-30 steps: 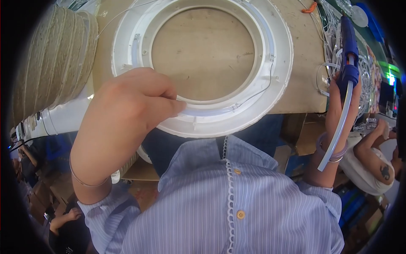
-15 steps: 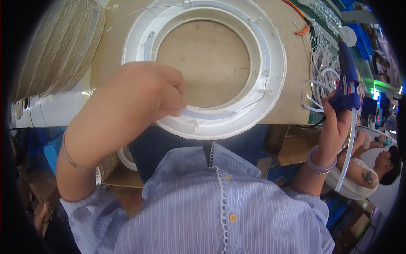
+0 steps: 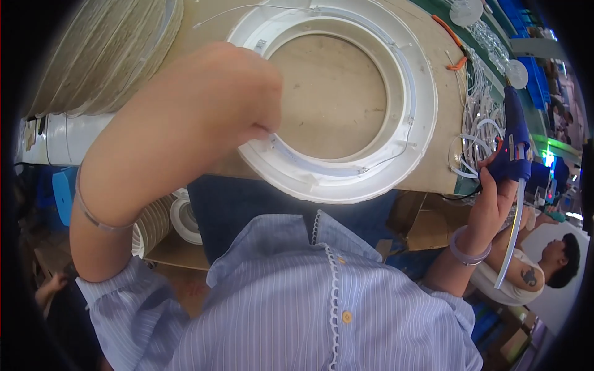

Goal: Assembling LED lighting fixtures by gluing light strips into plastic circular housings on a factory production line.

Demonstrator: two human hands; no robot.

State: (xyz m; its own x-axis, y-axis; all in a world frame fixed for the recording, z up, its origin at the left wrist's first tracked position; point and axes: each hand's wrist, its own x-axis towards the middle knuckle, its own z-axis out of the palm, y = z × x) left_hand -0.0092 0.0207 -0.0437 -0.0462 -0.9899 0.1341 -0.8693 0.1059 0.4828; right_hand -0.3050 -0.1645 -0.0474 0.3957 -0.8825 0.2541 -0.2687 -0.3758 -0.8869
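Observation:
A white ring-shaped lamp housing point(image 3: 424, 99) lies on the table in front of me. Pale light strips point(image 3: 303, 162) joined by thin wire run along its channel. My left hand point(image 3: 229, 93) reaches over the ring's left side, fingers pinched together beside the end of the nearest strip. Whatever sits between those fingertips is hidden. Off to the right, my right hand point(image 3: 492, 201) grips a blue hot glue gun point(image 3: 516, 139) held upright, its nozzle pointing away from me. A translucent glue stick point(image 3: 512, 238) hangs out of the gun's back end.
A tall stack of rough-edged rings point(image 3: 105, 49) stands at the far left. Beside the glue gun lies a tangle of white wires point(image 3: 479, 105), with an orange cable point(image 3: 447, 31) behind it. Cartons point(image 3: 427, 226) sit below the table edge; another person point(image 3: 526, 266) is at the right.
My left fingers have moved along the ring, away from me, uncovering the near strip's end. The ring appears farther right in the picture. My right hand keeps its hold on the glue gun.

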